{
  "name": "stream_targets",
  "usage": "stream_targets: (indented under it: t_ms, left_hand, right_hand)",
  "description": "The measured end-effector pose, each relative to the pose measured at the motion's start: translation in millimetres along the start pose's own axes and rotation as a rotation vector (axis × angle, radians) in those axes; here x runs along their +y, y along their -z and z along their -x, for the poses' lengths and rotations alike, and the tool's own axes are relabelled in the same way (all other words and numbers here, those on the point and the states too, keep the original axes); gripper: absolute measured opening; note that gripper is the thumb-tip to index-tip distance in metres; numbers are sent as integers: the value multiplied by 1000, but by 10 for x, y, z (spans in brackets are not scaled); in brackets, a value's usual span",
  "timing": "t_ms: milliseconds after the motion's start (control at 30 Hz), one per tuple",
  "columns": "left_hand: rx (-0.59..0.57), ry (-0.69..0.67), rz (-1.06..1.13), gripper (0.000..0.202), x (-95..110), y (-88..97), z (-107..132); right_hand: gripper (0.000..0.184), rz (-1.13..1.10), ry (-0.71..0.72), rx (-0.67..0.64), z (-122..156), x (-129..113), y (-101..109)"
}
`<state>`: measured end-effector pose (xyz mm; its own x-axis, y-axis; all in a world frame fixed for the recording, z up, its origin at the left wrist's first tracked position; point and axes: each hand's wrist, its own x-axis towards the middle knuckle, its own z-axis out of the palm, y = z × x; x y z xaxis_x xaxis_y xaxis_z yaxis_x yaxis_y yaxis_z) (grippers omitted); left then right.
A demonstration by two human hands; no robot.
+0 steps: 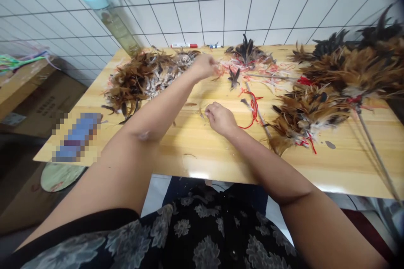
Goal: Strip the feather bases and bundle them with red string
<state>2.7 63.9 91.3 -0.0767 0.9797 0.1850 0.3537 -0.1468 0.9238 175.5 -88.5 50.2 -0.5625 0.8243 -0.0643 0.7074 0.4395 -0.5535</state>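
My left hand (204,68) is stretched across the table, its fingertips at the edge of a scatter of red and white fluffy scraps. Motion blurs its fingers, so I cannot tell whether they grip anything. Closer to me, my right hand (221,120) hovers low over the wood with thumb and fingers pinched together. A thin, faint strand seems to curl at its fingertips, too fine to name. Left of my left hand lies a pile of brown and pale feathers (131,77). Beside my right hand, red string (254,107) loops around a thin stick.
Feather dusters (311,113) with sticks cover the table's right side. Dark feathers (248,52) lie at the back, near a red-capped marker (184,45) and a blue marker (215,46). A tall bottle (115,25) stands back left. A pixelated area (77,136) covers the front-left corner.
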Motion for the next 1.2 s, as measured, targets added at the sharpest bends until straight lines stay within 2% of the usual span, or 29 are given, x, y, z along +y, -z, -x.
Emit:
stream_targets:
  t_ms: [100,200,267,333,467,567,667,800,933,1067,1200]
  left_hand:
    - [172,15,-291,37,101,630,290]
    - [262,75,-393,38,124,1219,750]
    - [255,105,-382,37,22,1457,1034]
    - [220,106,-351,36,-153,1555,1225]
    - [190,56,-324,31,-505,1495,1307]
    - [202,41,-324,31,-632,1444,1282]
    - [158,34,-282,34,-608,1472,1345]
    - [48,85,-347,40,-386,1464,1518]
    - [-53,23,-368,38,-230,1253,1616]
    - [-152,-91,-226,28,-331,992,1675]
    - [-196,-155,-379,14,-406,816,1780]
  right_hand:
    - [41,51,15,-28,-8,-17,13]
    - [42,48,10,12,-43,19,-5]
    - [40,22,25,81,-87,98,-45]
    - [36,-8,54,167,-142,221,-93]
    - [25,-22,83,338,-221,522,-126]
    - [20,-25,70,445,-221,714,-68]
    - [17,-10,17,501,-199,844,4]
    - [13,37,-41,510,-175,930,47]
    - [15,39,-47,482,-139,921,56]
    - [18,47,-44,448,-103,853,55]
    - [23,54,-11,416,-81,759,7]
